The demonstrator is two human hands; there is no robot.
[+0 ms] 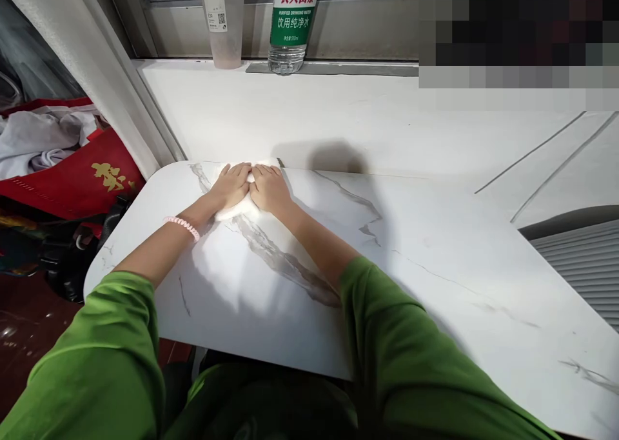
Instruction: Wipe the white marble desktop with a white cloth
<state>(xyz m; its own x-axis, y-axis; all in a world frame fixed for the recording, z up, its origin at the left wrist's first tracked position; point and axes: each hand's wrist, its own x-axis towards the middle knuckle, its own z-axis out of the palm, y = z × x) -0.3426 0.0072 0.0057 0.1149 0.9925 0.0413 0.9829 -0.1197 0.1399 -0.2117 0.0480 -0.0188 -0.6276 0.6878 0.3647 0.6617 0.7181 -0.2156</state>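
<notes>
A white cloth [244,209] lies bunched on the far left part of the white marbled table [435,246], near its back edge. My left hand [233,185] rests palm down on the cloth's left side, fingers lying flat. Beside it, my right hand [269,187] presses on the right side of the cloth, fingers also laid out forward. The two hands nearly touch at the fingertips and thumbs. Parts of the cloth show between and below them; the palms are hidden.
On the window ledge behind the table stand a clear plastic cup [226,40] and a water bottle with a green label [290,30]. A red bag [72,169] holding white fabric is left of the table, beside a pale curtain [82,46]. Grey ribbed material [580,262] lies beyond the right edge.
</notes>
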